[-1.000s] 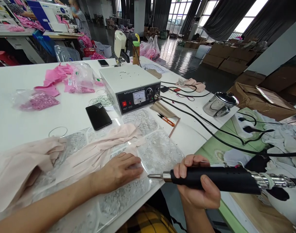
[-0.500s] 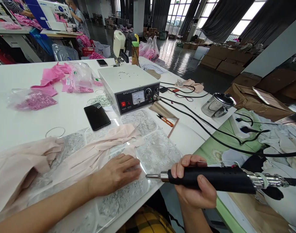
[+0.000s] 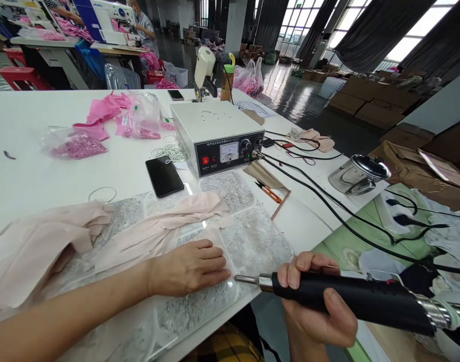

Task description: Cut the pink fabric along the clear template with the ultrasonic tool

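My right hand point(image 3: 316, 301) is wrapped round the thick black body of a handheld ultrasonic welder point(image 3: 365, 301), its narrow metal tip pointing left. The tip is just beside the fingertips of my left hand point(image 3: 197, 266). Palm down, my left hand has its fingers bent and pressed together over one end of a pale pink fabric piece point(image 3: 169, 221); what lies under the fingers is hidden. The fabric rests on a clear, stone-patterned mat point(image 3: 252, 236). Behind it stands the white control box point(image 3: 230, 153), with a dial and a lit red switch.
A black phone point(image 3: 164, 177), orange thread snips point(image 3: 268, 191) and a lidded metal mug point(image 3: 358, 175) lie or stand on the table. More pale fabric point(image 3: 37, 251) is at the left. Black cables point(image 3: 328, 201) run off to the right. Pink bags point(image 3: 143, 115) sit further back.
The view has shifted, so most things appear farther right. The welder's tip remains close to my left fingertips, and its rear end is lower in the picture.
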`<state>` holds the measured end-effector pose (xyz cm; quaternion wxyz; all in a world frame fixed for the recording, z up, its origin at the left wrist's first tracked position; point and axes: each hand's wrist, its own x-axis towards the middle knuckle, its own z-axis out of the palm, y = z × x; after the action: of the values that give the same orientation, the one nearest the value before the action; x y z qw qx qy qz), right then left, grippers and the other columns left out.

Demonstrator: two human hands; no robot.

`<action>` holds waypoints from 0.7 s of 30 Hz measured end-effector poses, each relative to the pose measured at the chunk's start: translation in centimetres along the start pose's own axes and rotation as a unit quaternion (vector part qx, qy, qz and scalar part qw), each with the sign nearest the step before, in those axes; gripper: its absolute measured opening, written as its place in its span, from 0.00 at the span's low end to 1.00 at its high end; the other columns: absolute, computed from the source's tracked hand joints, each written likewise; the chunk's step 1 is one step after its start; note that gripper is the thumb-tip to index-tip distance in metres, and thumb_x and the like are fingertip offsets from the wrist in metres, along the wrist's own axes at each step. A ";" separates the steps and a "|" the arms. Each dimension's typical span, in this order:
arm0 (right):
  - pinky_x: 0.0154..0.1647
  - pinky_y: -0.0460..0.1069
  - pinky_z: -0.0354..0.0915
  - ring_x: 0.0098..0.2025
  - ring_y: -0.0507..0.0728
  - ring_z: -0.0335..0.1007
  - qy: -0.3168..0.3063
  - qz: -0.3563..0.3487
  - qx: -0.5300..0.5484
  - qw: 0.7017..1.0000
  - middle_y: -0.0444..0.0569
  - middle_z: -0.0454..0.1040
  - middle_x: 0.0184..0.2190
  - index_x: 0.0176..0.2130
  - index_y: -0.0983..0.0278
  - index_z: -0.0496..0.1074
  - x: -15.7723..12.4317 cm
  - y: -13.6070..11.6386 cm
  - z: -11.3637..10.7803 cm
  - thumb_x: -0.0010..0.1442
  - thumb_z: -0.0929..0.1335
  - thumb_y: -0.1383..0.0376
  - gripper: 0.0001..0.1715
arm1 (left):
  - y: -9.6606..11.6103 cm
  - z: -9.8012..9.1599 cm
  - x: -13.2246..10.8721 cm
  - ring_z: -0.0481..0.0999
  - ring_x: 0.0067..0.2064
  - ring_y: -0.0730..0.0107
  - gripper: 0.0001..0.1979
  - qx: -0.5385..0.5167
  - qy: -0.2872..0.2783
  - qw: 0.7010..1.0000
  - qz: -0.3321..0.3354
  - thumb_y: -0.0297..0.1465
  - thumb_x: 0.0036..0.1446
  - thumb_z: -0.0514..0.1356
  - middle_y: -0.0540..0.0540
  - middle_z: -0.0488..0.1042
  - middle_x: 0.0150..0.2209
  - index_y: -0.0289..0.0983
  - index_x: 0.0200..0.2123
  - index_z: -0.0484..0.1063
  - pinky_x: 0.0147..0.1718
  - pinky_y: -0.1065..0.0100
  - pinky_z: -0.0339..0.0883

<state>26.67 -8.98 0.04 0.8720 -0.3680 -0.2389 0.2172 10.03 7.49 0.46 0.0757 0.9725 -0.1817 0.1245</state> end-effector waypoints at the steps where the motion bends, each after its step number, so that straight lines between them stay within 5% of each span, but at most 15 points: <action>1: 0.19 0.47 0.63 0.20 0.49 0.64 -0.004 0.000 -0.001 1.000 0.43 0.69 0.28 0.36 0.63 0.72 0.0 0.0 -0.1 0.50 0.67 0.60 0.13 | 0.0 0.0 0.0 0.71 0.40 0.63 0.14 0.002 0.002 1.000 0.001 0.22 0.70 0.46 0.41 0.75 0.37 0.30 0.49 0.69 0.37 0.62 0.63; 21: 0.19 0.46 0.64 0.20 0.48 0.65 -0.019 -0.004 0.000 1.000 0.42 0.70 0.28 0.37 0.64 0.72 0.3 -0.2 0.3 0.49 0.67 0.61 0.14 | 0.1 -0.3 0.1 0.69 0.38 0.63 0.13 0.028 -0.013 0.999 0.010 0.22 0.69 0.47 0.42 0.73 0.35 0.29 0.47 0.70 0.39 0.61 0.62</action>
<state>26.80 -8.74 0.45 0.8682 -0.3626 -0.2569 0.2207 9.97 7.43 0.80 0.0445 0.9740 -0.1884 0.1178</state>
